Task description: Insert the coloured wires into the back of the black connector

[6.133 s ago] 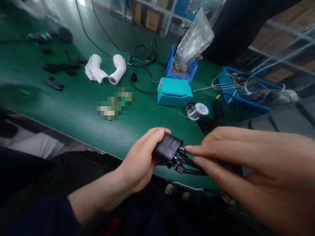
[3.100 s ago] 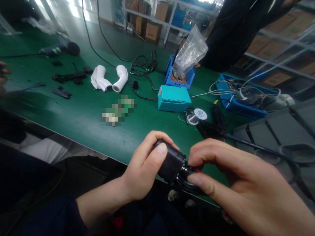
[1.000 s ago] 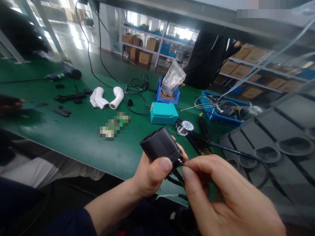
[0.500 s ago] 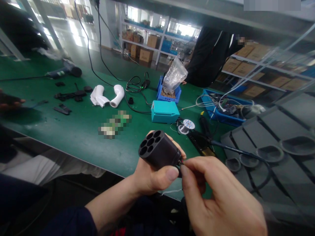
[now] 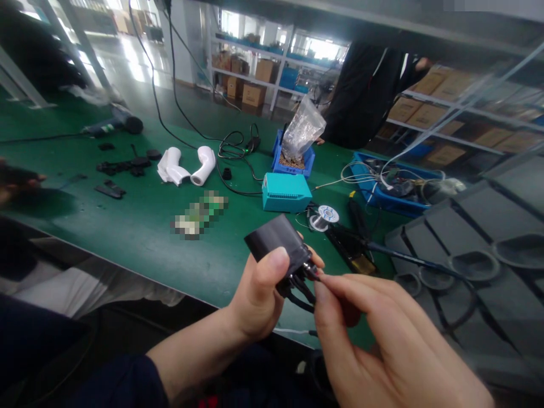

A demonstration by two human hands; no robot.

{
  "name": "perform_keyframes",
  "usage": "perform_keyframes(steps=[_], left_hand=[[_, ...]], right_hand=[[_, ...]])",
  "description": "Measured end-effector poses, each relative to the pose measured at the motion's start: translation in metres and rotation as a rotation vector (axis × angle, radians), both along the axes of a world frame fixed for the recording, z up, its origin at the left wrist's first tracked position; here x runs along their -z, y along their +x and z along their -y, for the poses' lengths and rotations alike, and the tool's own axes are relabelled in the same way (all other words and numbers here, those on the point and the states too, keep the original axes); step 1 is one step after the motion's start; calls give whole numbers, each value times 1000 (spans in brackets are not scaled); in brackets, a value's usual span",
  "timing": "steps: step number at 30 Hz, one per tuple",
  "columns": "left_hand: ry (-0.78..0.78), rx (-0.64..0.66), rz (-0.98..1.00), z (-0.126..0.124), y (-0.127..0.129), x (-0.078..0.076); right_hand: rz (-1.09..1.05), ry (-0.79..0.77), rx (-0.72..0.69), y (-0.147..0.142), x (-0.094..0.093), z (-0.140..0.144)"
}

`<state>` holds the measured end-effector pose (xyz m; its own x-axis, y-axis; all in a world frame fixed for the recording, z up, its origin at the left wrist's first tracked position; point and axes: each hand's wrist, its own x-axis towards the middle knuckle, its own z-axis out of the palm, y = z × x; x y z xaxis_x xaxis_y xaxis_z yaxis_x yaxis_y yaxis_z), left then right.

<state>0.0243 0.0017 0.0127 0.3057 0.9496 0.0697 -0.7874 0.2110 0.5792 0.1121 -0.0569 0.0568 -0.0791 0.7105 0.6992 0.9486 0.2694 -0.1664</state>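
My left hand [image 5: 259, 294] is wrapped round a black plastic housing [image 5: 272, 241], thumb across its near side. The housing is tilted, and its flat smooth side faces me. Black wires [image 5: 301, 292] loop out of its right end, where some shiny small parts show. At that end, the thumb and forefinger of my right hand [image 5: 374, 328] are pinched together on what looks like a thin wire, with a speck of red by the fingertips. The fingers cover most of it.
On the green bench [image 5: 136, 226] are white curved shells [image 5: 204, 165], a pixelated green piece [image 5: 199, 215], a teal box [image 5: 286, 192], a solder spool [image 5: 325, 218] and a blue bin of small parts [image 5: 293, 161]. Grey bins [image 5: 450, 238] stand at right. A person [image 5: 361, 96] stands behind.
My left hand has turned the housing, so its face with several round holes no longer shows and the wires at its other end do. My right fingers stay pinched at that end.
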Motion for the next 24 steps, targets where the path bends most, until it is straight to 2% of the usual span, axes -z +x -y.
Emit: perform_keyframes(steps=[9,13,17,19,21,24], left_hand=[[191,-84,-27,4,2,15],[179,-104,-70,3,4,20],[98,-85,-114,-2,2,16],[4,15,-94,-4,-1,12],[-135,198,-25,-6,-4,8],[-316,492,82,-6,-6,4]], right_hand=[[-23,19,-11,-2,5,-3],[8,43,-32,-3,11,-7],[33,21,-83,5,9,-8],[-52,-137,-192,17,1,-10],[-213,-317,-328,34,-7,-17],[-481,-390,-402,55,-9,-35]])
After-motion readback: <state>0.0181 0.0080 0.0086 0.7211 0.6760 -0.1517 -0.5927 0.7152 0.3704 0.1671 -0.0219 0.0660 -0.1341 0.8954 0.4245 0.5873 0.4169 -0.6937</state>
